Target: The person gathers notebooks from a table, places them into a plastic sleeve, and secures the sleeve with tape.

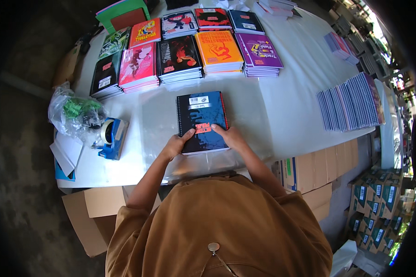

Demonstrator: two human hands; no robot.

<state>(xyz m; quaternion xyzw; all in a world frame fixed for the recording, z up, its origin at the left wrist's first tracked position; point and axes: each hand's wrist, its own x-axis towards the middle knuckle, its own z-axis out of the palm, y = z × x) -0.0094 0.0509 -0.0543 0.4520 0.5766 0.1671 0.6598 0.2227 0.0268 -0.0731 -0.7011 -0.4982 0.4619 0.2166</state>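
Note:
A stack of spiral notebooks (pixel 202 122) with a dark blue cover on top lies in front of me, upside down to my view, on a clear plastic sheet (pixel 252 120). My left hand (pixel 174 145) grips its near left corner, thumb on the cover. On the near right edge, my right hand (pixel 231 137) holds it the same way, thumb over the cover. The fingers under and beside the notebooks are mostly hidden. Beyond them stand two rows of notebook piles, among them an orange pile (pixel 218 51), a black pile (pixel 178 57) and a pink pile (pixel 137 67).
Left on the white table (pixel 286 106) are a blue tape dispenser (pixel 113 141) and a clear plastic bag (pixel 74 111) with green stuff inside. A long row of notebooks (pixel 349 104) stands at the right. Cardboard boxes (pixel 321 168) sit below the table edge.

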